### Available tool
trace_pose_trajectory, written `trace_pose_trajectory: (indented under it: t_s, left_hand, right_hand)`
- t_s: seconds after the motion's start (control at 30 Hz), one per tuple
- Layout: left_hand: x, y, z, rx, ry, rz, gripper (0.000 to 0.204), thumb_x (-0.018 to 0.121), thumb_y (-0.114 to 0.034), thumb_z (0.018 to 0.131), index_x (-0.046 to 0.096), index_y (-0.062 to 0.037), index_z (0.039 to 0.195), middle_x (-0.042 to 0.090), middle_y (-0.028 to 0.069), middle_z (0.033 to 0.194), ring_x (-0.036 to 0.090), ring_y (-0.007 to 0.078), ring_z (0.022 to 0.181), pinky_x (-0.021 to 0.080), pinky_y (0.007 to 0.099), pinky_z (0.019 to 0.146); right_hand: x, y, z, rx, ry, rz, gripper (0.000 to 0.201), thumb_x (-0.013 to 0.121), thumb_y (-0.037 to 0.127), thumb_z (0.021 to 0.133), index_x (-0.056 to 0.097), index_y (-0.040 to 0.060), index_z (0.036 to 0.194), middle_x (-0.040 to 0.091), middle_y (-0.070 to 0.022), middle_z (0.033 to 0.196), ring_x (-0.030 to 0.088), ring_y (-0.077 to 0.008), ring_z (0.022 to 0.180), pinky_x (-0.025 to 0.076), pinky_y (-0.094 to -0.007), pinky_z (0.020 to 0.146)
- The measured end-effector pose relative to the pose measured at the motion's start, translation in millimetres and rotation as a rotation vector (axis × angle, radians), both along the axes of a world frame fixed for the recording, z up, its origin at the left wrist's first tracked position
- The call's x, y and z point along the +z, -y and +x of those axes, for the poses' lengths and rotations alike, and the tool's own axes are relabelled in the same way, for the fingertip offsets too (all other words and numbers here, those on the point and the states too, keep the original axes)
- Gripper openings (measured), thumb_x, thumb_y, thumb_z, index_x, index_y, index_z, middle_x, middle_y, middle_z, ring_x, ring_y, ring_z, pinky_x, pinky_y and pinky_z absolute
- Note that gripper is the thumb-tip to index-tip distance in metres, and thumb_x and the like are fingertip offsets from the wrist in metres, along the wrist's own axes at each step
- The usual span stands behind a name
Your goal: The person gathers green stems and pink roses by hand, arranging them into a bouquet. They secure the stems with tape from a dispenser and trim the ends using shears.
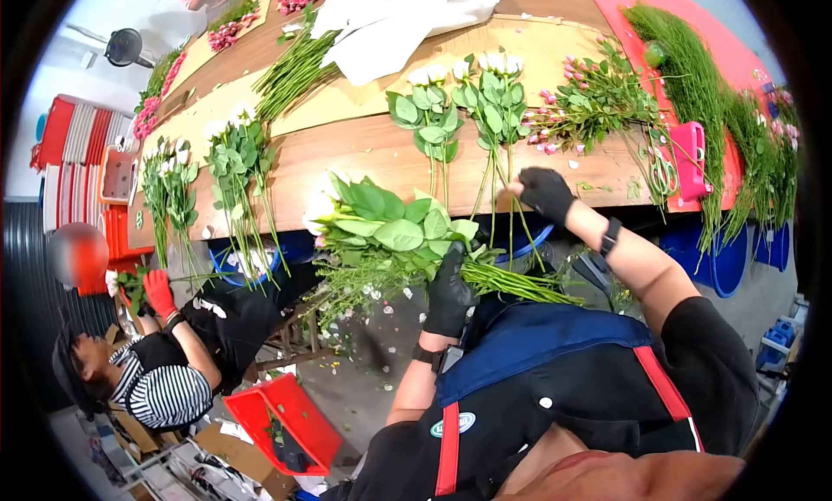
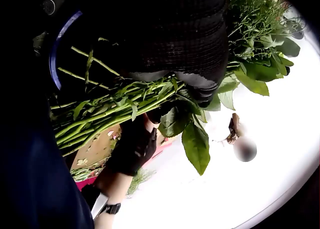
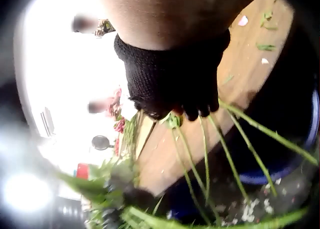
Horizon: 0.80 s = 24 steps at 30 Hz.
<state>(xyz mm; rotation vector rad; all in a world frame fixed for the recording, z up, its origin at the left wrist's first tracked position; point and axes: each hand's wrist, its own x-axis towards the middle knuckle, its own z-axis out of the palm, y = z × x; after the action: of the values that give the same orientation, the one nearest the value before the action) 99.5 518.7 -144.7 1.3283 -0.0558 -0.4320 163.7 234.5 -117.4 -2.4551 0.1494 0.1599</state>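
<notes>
My gloved left hand (image 1: 451,291) grips a bunch of white roses (image 1: 381,217) by its stems, the blooms to the left and the bare stems (image 1: 520,282) trailing right across my apron. Fine green sprigs (image 1: 360,284) hang beneath its leaves. In the left wrist view the bundled stems (image 2: 100,116) pass beneath the black glove. My gloved right hand (image 1: 548,195) is at the table's front edge, its fingers bent over the stems (image 3: 230,159) of white roses (image 1: 498,94) lying there. Whether they pinch a stem I cannot tell.
More white rose bunches (image 1: 234,159) lie along the wooden table (image 1: 347,150), stems overhanging. Pink flowers (image 1: 589,102), scissors (image 1: 666,173) and a pink holder (image 1: 689,159) are to the right. Blue buckets (image 1: 719,258) stand below. Another person (image 1: 165,388) works at left beside a red crate (image 1: 286,423).
</notes>
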Motion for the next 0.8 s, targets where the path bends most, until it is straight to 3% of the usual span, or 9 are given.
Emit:
trace_pose_trajectory:
  t_s: [0.03, 0.1, 0.17, 0.33, 0.5, 0.6, 0.7, 0.77, 0.8]
  left_hand:
    - [11.3, 6.0, 3.8, 0.03, -0.071, -0.023, 0.038, 0.055, -0.015, 0.094, 0.048, -0.0027, 0.129, 0.058, 0.0084, 0.121, 0.055, 0.0194, 0.111, 0.046, 0.0354, 0.097]
    - [42.2, 17.4, 18.9, 0.26, -0.767, -0.585, 0.035, 0.056, -0.03, 0.095, 0.055, -0.0035, 0.118, 0.064, 0.0068, 0.103, 0.062, 0.02, 0.094, 0.052, 0.0372, 0.087]
    - [82.8, 28.0, 21.3, 0.119, -0.2, -0.005, 0.032, 0.055, -0.032, 0.096, 0.057, -0.0036, 0.111, 0.064, 0.0076, 0.097, 0.063, 0.0206, 0.086, 0.053, 0.0366, 0.081]
    - [38.2, 37.1, 23.8, 0.07, -0.511, -0.467, 0.033, 0.054, -0.035, 0.096, 0.059, -0.0036, 0.103, 0.065, 0.0076, 0.085, 0.063, 0.0165, 0.074, 0.053, 0.03, 0.069]
    - [35.9, 59.4, 19.8, 0.027, -0.427, -0.405, 0.031, 0.048, -0.029, 0.1, 0.062, -0.0015, 0.104, 0.066, 0.0073, 0.093, 0.063, 0.0146, 0.077, 0.052, 0.0293, 0.073]
    - [34.4, 57.7, 16.1, -0.34, 0.246, 0.451, 0.036, 0.046, -0.031, 0.1, 0.053, -0.0047, 0.124, 0.065, 0.011, 0.104, 0.062, 0.0181, 0.088, 0.049, 0.0312, 0.081]
    - [68.2, 68.6, 29.0, -0.635, -0.004, 0.302, 0.043, 0.05, -0.032, 0.099, 0.049, -0.0068, 0.134, 0.063, 0.0078, 0.117, 0.058, 0.0165, 0.106, 0.044, 0.0318, 0.093]
    - [38.7, 82.8, 3.5, -0.605, -0.009, -0.179, 0.041, 0.048, -0.028, 0.099, 0.05, -0.0045, 0.133, 0.054, 0.0094, 0.131, 0.049, 0.0161, 0.12, 0.037, 0.0309, 0.103]
    - [77.3, 74.1, 15.6, -0.833, -0.181, -0.509, 0.042, 0.046, -0.024, 0.1, 0.045, -0.0025, 0.136, 0.053, 0.01, 0.132, 0.047, 0.0172, 0.122, 0.035, 0.0315, 0.105]
  right_hand:
    - [-4.8, 0.8, 11.9, -0.007, -0.007, -0.142, 0.037, 0.058, 0.042, 0.084, 0.065, 0.0053, 0.082, 0.064, -0.0176, 0.081, 0.061, -0.036, 0.082, 0.047, -0.0448, 0.076]
    - [-26.1, -0.5, 25.1, 0.0, -0.088, -0.228, 0.035, 0.06, 0.041, 0.079, 0.065, 0.0063, 0.085, 0.064, -0.0177, 0.083, 0.062, -0.0354, 0.086, 0.047, -0.0445, 0.077]
    - [-44.9, 4.1, 28.7, -0.049, -0.098, -0.216, 0.033, 0.061, 0.038, 0.076, 0.063, 0.0062, 0.084, 0.064, -0.0179, 0.084, 0.061, -0.0359, 0.086, 0.047, -0.045, 0.077]
    - [-41.4, 12.7, 14.0, -0.13, 0.18, -0.053, 0.02, 0.063, 0.024, 0.075, 0.06, 0.0042, 0.081, 0.063, -0.0168, 0.08, 0.062, -0.0341, 0.08, 0.048, -0.0424, 0.072]
    - [28.6, 4.7, -40.4, -0.129, 0.321, 0.034, 0.012, 0.067, 0.012, 0.076, 0.061, 0.003, 0.082, 0.06, -0.0134, 0.07, 0.06, -0.026, 0.063, 0.047, -0.0354, 0.059]
    - [54.1, -6.5, -88.3, -0.03, 0.423, 0.195, 0.009, 0.067, 0.004, 0.074, 0.061, 0.004, 0.08, 0.061, -0.0133, 0.07, 0.06, -0.0254, 0.061, 0.046, -0.0343, 0.057]
    - [93.3, -22.8, -113.6, 0.142, 0.352, 0.036, 0.012, 0.067, 0.001, 0.069, 0.059, 0.0048, 0.078, 0.058, -0.0141, 0.071, 0.058, -0.0322, 0.063, 0.045, -0.0386, 0.056]
    - [83.1, -18.1, -132.1, 0.206, 0.3, -0.072, 0.015, 0.065, 0.0, 0.065, 0.058, 0.0047, 0.078, 0.054, -0.0148, 0.07, 0.056, -0.0363, 0.066, 0.044, -0.0432, 0.057]
    - [83.1, -17.4, -139.8, 0.201, 0.302, -0.102, 0.017, 0.065, 0.001, 0.065, 0.057, 0.005, 0.08, 0.054, -0.0163, 0.074, 0.056, -0.0365, 0.067, 0.045, -0.0442, 0.057]
